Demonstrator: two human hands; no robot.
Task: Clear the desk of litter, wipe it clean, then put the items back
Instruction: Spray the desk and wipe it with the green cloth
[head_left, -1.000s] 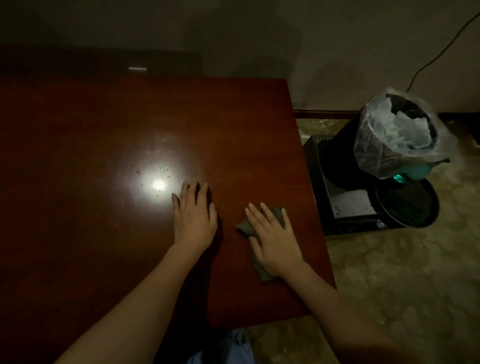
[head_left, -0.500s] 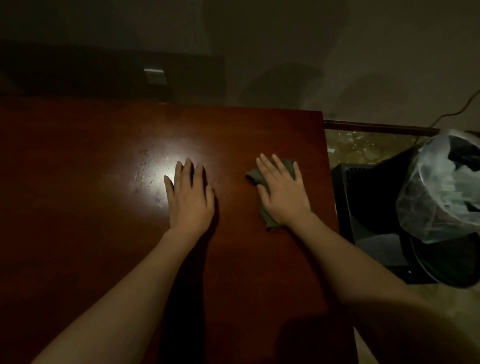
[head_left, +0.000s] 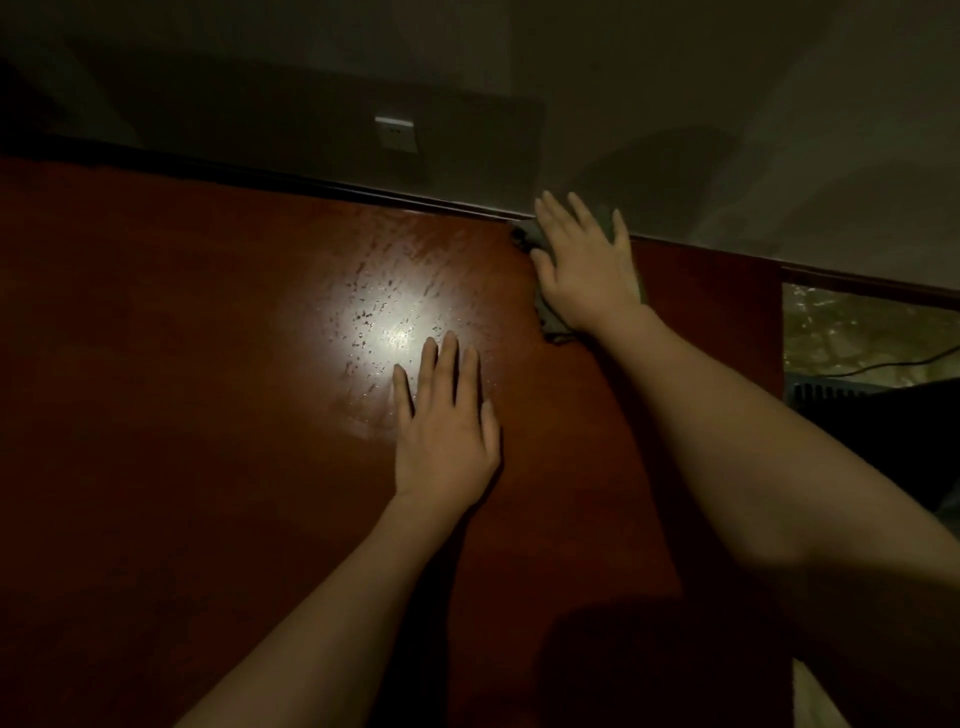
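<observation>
A dark red wooden desk (head_left: 182, 415) fills most of the view, with a bright light reflection and small wet-looking specks near its middle. My right hand (head_left: 584, 265) lies flat with straight fingers on a dark green cloth (head_left: 553, 327), pressing it against the desk at the far edge by the wall. Most of the cloth is hidden under the palm. My left hand (head_left: 447, 436) rests flat on the desk, fingers straight, just below the reflection.
A wall socket (head_left: 396, 133) sits on the wall behind the desk. To the right of the desk's edge are a patterned floor (head_left: 857, 332), a thin cable (head_left: 893, 361) and a dark object (head_left: 852, 400).
My right hand has pushed the cloth away from me, from the near right part of the desk to its far edge. The view has tilted; the bin with the plastic bag has left the frame.
</observation>
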